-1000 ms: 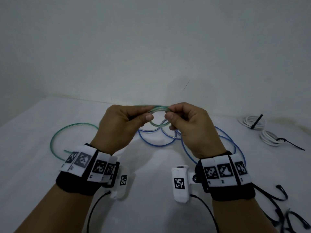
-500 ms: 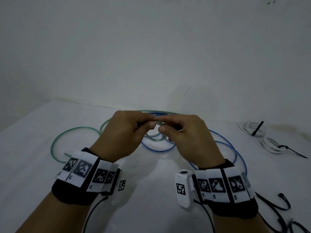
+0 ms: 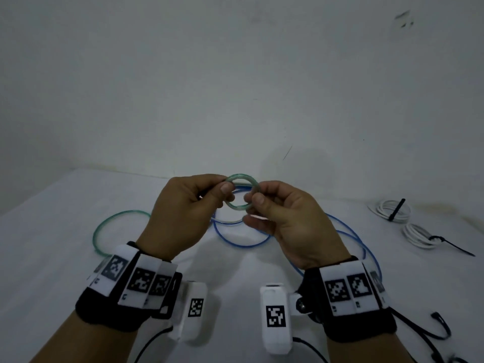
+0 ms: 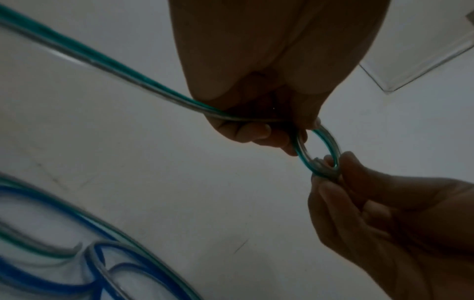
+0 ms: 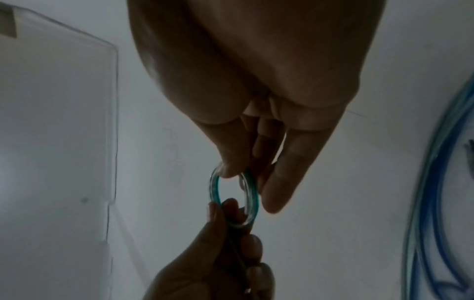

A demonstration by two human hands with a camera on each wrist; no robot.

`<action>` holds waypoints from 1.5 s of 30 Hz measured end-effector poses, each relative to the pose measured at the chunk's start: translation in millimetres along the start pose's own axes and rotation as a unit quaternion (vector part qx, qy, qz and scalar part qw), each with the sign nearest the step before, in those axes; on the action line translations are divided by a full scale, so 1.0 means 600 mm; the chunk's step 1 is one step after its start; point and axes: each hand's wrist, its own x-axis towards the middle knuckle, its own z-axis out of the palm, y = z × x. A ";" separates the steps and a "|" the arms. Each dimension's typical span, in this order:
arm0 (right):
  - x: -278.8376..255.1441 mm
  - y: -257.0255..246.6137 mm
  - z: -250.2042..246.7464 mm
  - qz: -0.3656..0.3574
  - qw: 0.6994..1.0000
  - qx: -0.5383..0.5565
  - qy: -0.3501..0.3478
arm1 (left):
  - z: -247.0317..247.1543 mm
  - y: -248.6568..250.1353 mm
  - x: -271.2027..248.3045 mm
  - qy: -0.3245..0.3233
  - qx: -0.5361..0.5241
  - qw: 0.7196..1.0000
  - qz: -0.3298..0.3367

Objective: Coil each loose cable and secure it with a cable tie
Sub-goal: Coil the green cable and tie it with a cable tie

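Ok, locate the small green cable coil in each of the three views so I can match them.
Head: green coil centre frame, pinched between left hand and right hand.
Left wrist: coil right of centre, below the left hand's fingers.
Right wrist: coil at centre, below the right hand's fingers.
Shared landmark: blue cable on the table.

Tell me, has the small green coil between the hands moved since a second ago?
Cannot tell for certain: the camera shifted too. Against the white bundles, the green coil held by both hands looks slightly right, and now stands upright as an open ring.
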 end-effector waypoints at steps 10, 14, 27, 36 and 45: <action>-0.010 -0.008 -0.001 -0.174 0.910 -0.375 0.037 | -0.006 -0.016 0.001 -0.061 0.191 0.974 0.108; -0.001 -0.005 -0.010 -0.156 0.951 -0.256 0.073 | -0.008 -0.011 0.002 -0.028 0.133 0.985 0.103; 0.003 -0.006 0.000 -0.006 1.000 0.017 0.002 | -0.004 0.000 0.004 0.005 -0.016 1.000 -0.023; -0.009 -0.004 0.000 -0.110 0.945 -0.307 0.017 | -0.014 -0.009 0.004 -0.044 0.175 0.976 0.124; 0.000 -0.008 0.002 -0.035 0.997 -0.022 0.063 | -0.021 -0.004 0.007 0.027 -0.028 0.999 -0.013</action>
